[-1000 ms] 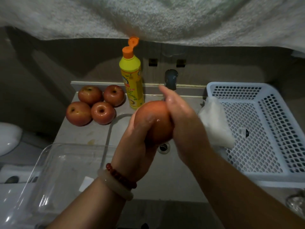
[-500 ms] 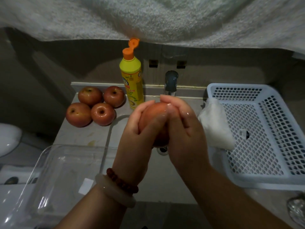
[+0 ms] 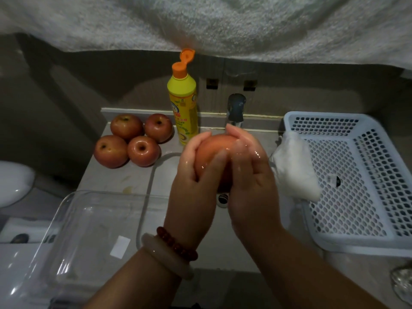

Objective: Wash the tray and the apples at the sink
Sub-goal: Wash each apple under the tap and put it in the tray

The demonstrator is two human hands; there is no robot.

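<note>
I hold one red apple (image 3: 213, 152) between both hands over the sink basin (image 3: 162, 175), just below the dark tap (image 3: 235, 108). My left hand (image 3: 196, 184) wraps its left side with fingers curled over the front. My right hand (image 3: 249, 175) cups the right side, and both hands are wet. Several more red apples (image 3: 133, 139) sit in a cluster on the counter at the back left. The clear tray (image 3: 73, 237) rests at the front left, overlapping the sink's left rim.
A yellow dish soap bottle (image 3: 184, 103) with its orange cap flipped open stands behind the sink. A white perforated basket (image 3: 356, 175) sits on the right, with a white cloth (image 3: 294, 170) draped over its near corner. A towel (image 3: 200, 23) hangs overhead.
Both hands have turned around the apple: the right hand moved from its top down over its right side, and the left fingers now cross the front. The apple sits closer to the tap.
</note>
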